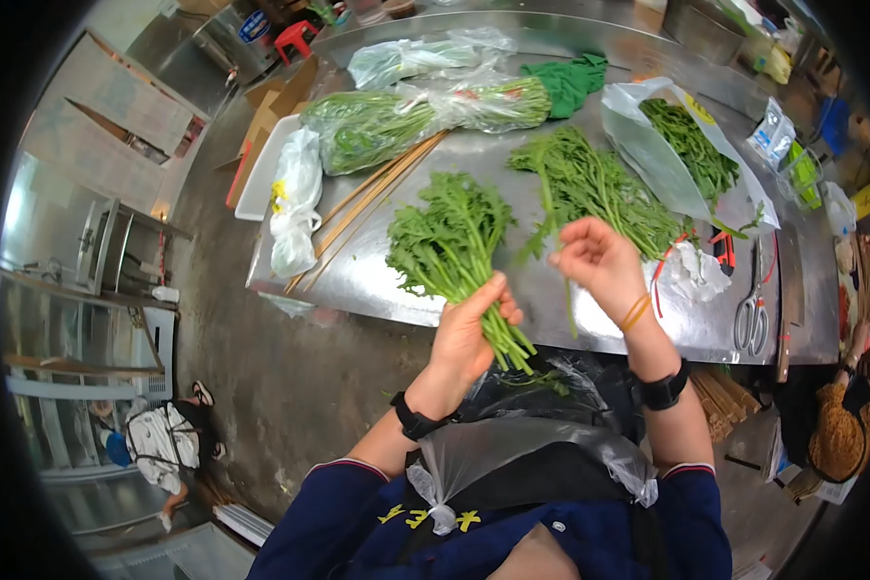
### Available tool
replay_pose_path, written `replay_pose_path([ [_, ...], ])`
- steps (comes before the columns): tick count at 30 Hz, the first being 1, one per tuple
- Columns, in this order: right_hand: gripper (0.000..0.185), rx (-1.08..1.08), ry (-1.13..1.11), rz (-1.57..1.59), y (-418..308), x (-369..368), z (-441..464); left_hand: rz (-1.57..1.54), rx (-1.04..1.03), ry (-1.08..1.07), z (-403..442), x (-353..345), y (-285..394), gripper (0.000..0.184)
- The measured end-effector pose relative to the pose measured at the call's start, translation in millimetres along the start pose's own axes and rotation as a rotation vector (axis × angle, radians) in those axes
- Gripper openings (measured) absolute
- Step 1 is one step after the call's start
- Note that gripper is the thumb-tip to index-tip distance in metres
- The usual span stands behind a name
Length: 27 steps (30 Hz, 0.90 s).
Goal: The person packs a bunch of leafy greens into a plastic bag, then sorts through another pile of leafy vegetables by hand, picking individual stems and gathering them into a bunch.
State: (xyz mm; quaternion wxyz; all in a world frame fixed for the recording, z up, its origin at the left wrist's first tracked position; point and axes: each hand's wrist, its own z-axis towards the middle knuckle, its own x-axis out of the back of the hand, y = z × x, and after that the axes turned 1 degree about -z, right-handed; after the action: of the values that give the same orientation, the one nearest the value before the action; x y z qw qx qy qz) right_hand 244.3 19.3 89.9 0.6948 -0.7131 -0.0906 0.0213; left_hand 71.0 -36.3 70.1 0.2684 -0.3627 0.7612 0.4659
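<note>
My left hand (469, 333) is wrapped round the stems of a bunch of leafy greens (454, 227), its leaves pointing away from me over the table edge. Pinched between the fingers of my right hand (599, 266) is a single sprig of the greens (570, 304), with its thin stem hanging down. A loose pile of the same greens (599, 184) lies on the steel table (358, 280) just beyond my right hand. A yellow rubber band circles my right wrist.
Bagged greens (387, 126), wooden sticks (367, 208) and a white plastic bag (295, 203) lie to the left. On the right are an open bag of greens (691, 150), scissors (750, 324) and a knife (783, 353). A person (164, 440) is at far left.
</note>
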Motion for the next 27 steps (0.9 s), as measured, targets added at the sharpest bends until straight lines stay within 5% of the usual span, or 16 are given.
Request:
replay_pose_path([
  [5,0.019,-0.075,-0.162,0.033,-12.9,-42.3,-28.1,0.078,-0.026,-0.06,-2.0,-1.6,0.1,0.016],
  [13,0.017,0.107,-0.034,0.068,-3.0,-40.5,-15.5,0.208,-0.062,-0.138,-4.4,4.0,0.5,0.019],
  [16,0.018,0.157,-0.024,-0.278,-8.2,-45.5,-16.4,0.291,-0.082,-0.141,-6.2,4.8,-1.8,0.022],
  [21,0.016,-0.084,-0.164,0.204,7.1,-41.8,-12.2,0.255,-0.033,-0.121,-6.4,9.1,-3.9,0.023],
  [27,0.014,-0.195,-0.158,0.403,14.6,-39.3,-12.1,0.283,0.005,-0.108,-4.9,9.0,-0.8,0.021],
])
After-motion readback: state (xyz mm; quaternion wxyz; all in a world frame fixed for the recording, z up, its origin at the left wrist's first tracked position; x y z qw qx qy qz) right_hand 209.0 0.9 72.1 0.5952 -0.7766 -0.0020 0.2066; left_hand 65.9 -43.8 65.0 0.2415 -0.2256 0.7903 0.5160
